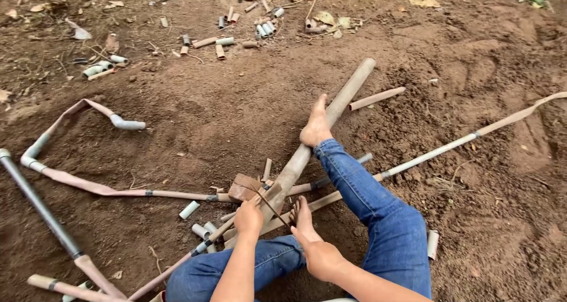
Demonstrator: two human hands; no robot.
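Note:
I sit on bare soil in blue jeans with bare feet. My left hand (248, 216) is closed around a thin muddy pipe (212, 234) where it lies against a brown brick (243, 188). A thin dark saw blade (273, 210) crosses that pipe just right of the hand. My right hand (322, 257) is closed at the blade's near end, beside my left foot (303, 214). My right foot (316, 127) presses on a thick long pipe (331, 119) that runs diagonally away from the brick.
Short cut pipe pieces (204, 228) lie by the brick and in a heap at the back (263, 27). A long thin pipe (449, 145) stretches right. A bent pipe run (88, 187) and a dark pipe (35, 198) lie left.

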